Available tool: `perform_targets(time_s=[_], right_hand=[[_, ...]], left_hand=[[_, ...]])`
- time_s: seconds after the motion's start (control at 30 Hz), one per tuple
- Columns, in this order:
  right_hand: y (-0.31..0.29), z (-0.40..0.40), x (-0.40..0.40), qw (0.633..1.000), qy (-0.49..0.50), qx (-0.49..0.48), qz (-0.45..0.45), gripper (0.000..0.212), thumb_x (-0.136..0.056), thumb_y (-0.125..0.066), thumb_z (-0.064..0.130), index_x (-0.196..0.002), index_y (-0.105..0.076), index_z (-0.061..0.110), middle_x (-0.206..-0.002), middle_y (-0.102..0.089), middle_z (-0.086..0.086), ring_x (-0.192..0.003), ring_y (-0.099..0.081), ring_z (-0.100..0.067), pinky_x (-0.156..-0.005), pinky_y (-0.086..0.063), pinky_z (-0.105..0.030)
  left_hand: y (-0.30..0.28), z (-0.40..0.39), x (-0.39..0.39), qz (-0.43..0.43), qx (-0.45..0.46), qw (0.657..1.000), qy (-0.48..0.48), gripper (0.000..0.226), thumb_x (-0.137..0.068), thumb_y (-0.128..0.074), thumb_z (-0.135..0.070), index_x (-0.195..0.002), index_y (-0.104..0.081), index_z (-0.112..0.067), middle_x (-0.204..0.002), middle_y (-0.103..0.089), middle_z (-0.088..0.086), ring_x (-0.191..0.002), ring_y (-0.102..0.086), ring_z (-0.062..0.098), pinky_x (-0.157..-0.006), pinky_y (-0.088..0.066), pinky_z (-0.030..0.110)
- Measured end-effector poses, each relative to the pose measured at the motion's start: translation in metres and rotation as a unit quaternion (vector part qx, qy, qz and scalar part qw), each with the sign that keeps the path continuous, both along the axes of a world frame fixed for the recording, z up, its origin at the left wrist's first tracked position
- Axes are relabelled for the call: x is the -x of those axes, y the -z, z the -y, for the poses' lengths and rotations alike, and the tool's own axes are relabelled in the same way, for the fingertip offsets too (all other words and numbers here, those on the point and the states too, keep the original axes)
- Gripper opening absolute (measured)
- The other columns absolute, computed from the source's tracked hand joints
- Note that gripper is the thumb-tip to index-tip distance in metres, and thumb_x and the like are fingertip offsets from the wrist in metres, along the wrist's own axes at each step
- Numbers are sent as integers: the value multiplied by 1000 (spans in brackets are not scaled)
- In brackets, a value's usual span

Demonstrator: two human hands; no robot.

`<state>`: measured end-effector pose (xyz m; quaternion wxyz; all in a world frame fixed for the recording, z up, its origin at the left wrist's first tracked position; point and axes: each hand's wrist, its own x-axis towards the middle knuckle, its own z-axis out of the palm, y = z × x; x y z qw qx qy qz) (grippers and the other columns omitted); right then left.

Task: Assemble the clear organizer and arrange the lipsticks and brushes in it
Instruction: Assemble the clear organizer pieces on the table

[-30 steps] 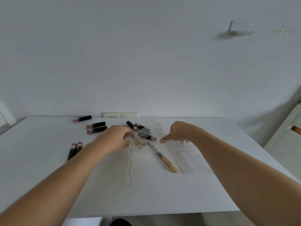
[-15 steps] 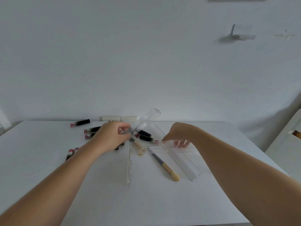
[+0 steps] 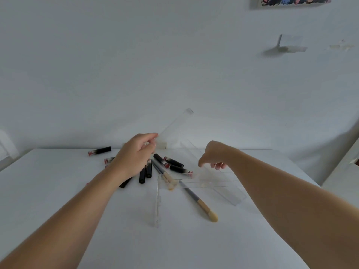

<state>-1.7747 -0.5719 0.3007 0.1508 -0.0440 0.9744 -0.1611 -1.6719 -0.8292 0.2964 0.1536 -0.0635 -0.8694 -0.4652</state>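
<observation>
- No readable writing on lipsticks (image 3: 173, 162) or brushes (image 3: 196, 198), scattered left of the clear organizer panels (image 3: 209, 181).
- Left hand (image 3: 134, 155) pinching a clear strip (image 3: 174, 125), raised.
- Right hand (image 3: 214, 156) pinching a panel edge.
- Bare white table (image 3: 58, 191) nearer than the panels.

**Counts on my table**

Lipsticks (image 3: 99, 151): at least seven visible, some hidden behind my arm. Brushes (image 3: 196, 198): two. Clear organizer panels (image 3: 175, 124): about four, exact count hard to tell. My hands (image 3: 134, 155): two.

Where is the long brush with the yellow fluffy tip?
In the head view, the long brush lies flat on the white table, near the middle, running under the clear organizer panels below the right hand.
</observation>
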Motion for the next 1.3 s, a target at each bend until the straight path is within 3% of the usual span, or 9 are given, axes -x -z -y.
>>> perform_targets(time_s=[0.17, 0.33, 0.5, 0.63, 0.7, 0.8, 0.97, 1.2, 1.3], right_hand=[[-1, -7, 9, 998, -16, 40, -47, 37, -75, -78, 31, -94, -71, 0, -77, -69, -12, -64, -61, -24, -62, -52, -30], [2, -2, 11, 996, -66, -22, -49, 30, -73, -76, 34, -65, -54, 14, -68, -57, -8, -63, -53, -24, -64, -42, -30], [12, 1, 11, 995, -77, -56, -24, 27, -71, -73, 32, -61, -53, 17, -70, -58, -7, -67, -54, -24, -68, -42, -31], [8, -6, 9, 993, -102, -47, -35, 33, -83, -72, 41, -101, -73, 13, -107, -69, -5, -103, -65, -26, -90, -51, -35], [-5, -10, 2, 990, -109, 18, -84, 36, -90, -68, 44, -114, -71, 17, -117, -68, 0, -109, -64, -23, -97, -51, -38], [-28, -15, -22, 962, -89, 234, -109, 28, -92, -64, 48, -104, -74, 25, -95, -76, 5, -92, -72, -19, -82, -57, -32], [-47, -22, -75, 927, -168, 320, -100, 43, -77, -64, 70, -107, -70, 40, -96, -75, 14, -88, -71, -6, -82, -58, -27], [-32, -54, -101, 933, -162, 257, -195, 25, -84, -76, 45, -108, -72, 37, -90, -71, 11, -84, -66, -4, -79, -52, -19], [-24, -85, -108, 935, -167, 234, -208, 25, -86, -75, 41, -110, -69, 40, -95, -70, 13, -94, -64, -3, -83, -48, -12]], left_hand=[[-7, -4, 2, 1, -138, 990, 1, 38, -106, -46, -22, -141, -57, -31, -117, -69, -10, -89, -68, 7, -77, -55, 29], [-17, -10, -4, 5, -285, 958, 9, 23, -103, -57, -28, -124, -67, -29, -109, -75, -3, -87, -70, 17, -74, -56, 32], [-28, -16, -10, 42, -458, 885, 78, 29, -101, -59, -20, -130, -64, -14, -106, -71, 7, -87, -71, 23, -76, -60, 37], [-35, -27, -12, 66, -555, 820, 121, 31, -95, -65, -15, -125, -63, -6, -102, -66, 11, -88, -71, 30, -81, -61, 44], [-33, -32, -12, 74, -565, 808, 146, 33, -88, -70, -17, -118, -64, -7, -100, -66, 11, -94, -72, 32, -87, -60, 48], [-28, -41, -11, 87, -576, 794, 174, 36, -82, -72, -15, -117, -64, -8, -102, -70, 10, -108, -71, 35, -93, -58, 48], [-20, -62, -12, 62, -512, 844, 148, 36, -86, -71, -17, -121, -62, -14, -112, -76, 4, -114, -70, 20, -102, -48, 36], [-2, -68, -35, 48, -347, 929, 123, 45, -78, -79, -32, -120, -67, -22, -118, -76, -4, -116, -67, 9, -102, -46, 33], [15, -42, -48, 34, -299, 947, 109, 55, -73, -84, -39, -125, -67, -30, -120, -74, -9, -114, -66, 1, -86, -51, 13]])
